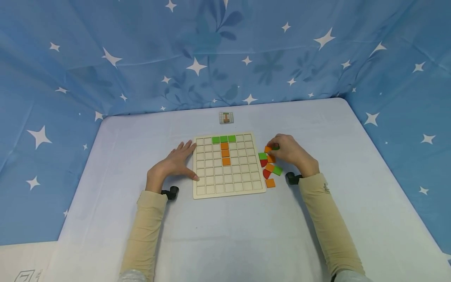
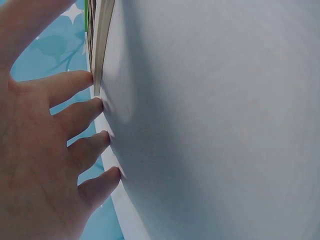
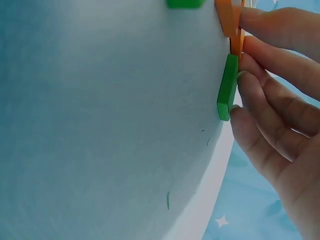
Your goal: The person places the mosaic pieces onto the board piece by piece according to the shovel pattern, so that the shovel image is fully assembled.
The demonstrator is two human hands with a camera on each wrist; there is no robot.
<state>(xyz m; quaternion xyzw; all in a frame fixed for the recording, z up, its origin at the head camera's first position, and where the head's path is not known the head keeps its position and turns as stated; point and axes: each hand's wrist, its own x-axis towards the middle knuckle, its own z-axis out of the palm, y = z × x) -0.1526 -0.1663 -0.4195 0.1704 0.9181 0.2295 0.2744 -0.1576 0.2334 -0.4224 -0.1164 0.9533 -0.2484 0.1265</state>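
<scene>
A pale square grid board (image 1: 246,192) lies on the white table, with three green tiles (image 1: 223,139) in its top row and a column of three orange tiles (image 1: 225,153) below the middle one. My left hand (image 1: 174,161) spreads along the board's left side, thumb and forefinger at its edge; in the left wrist view the fingertips of this hand (image 2: 55,135) rest by the edge and on the cloth. To the right of the board my right hand (image 1: 289,149) pinches an orange tile (image 1: 268,149) among loose pieces. Its other fingers touch a green tile (image 3: 228,87).
A small pattern card (image 1: 226,118) lies beyond the board. Loose green, orange and red pieces lie along the board's right side, among them a red piece (image 1: 266,174) and a separate orange tile (image 1: 270,183). Blue starry cloth (image 1: 225,58) hangs behind the table.
</scene>
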